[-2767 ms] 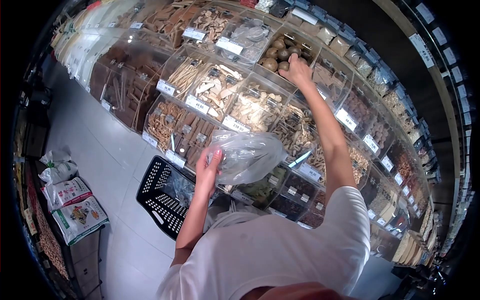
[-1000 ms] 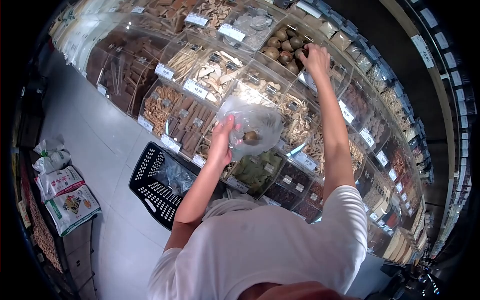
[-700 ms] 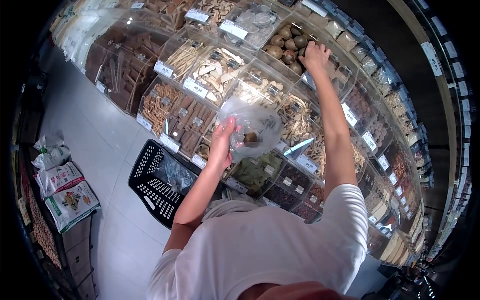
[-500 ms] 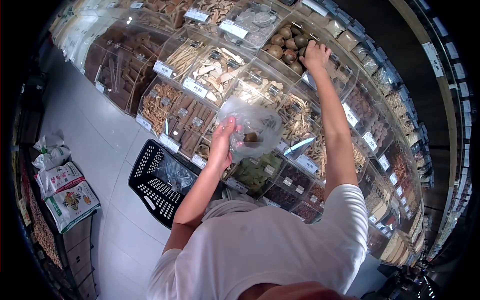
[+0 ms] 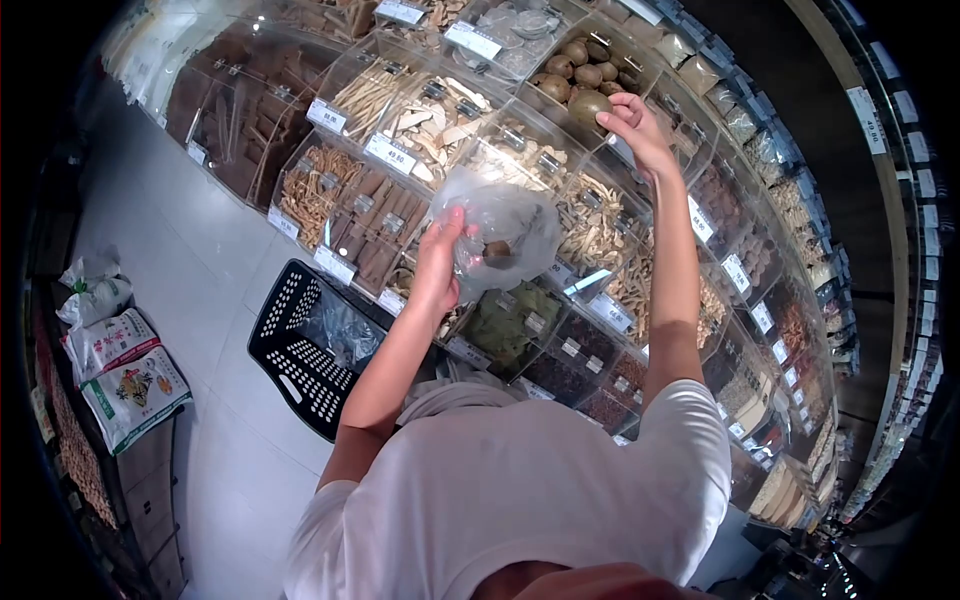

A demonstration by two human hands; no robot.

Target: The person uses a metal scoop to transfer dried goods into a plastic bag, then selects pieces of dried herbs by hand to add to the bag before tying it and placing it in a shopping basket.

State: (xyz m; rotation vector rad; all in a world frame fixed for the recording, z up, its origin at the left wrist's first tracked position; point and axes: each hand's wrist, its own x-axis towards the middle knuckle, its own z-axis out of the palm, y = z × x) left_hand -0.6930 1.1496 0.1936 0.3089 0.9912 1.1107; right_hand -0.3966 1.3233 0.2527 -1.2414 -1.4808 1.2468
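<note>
Legibly, a price tag [image 5: 391,155] on the bin of pale dried slices [image 5: 432,122] reads 49.80, and a long label [image 5: 866,120] on the shelf edge at far right bears the same figure. The smaller characters on both are too blurred to read. Two printed sacks, one with pink lettering [image 5: 112,345] and one with a green border and a food picture [image 5: 136,395], lie at lower left; their brand cannot be made out.

The right arm is extended forward, its wrist bent inward over the near right corner of the clear fruit bin [image 5: 560,128]. The right hand [image 5: 642,140] pinches a round brown-green fruit [image 5: 588,107] between thumb and fingers, at its right side. This fruit is at the near side of the bin, in front of the loose round fruits [image 5: 562,66].

The left arm is bent at the elbow, with the forearm angled up and forward. The left hand [image 5: 437,262] grips the near left side of a translucent plastic bag [image 5: 510,215], thumb uppermost. One brown fruit [image 5: 497,250] shows inside the bag, which is over the bins. A black perforated basket [image 5: 300,345], holding clear plastic, is located left of the left forearm.
</note>
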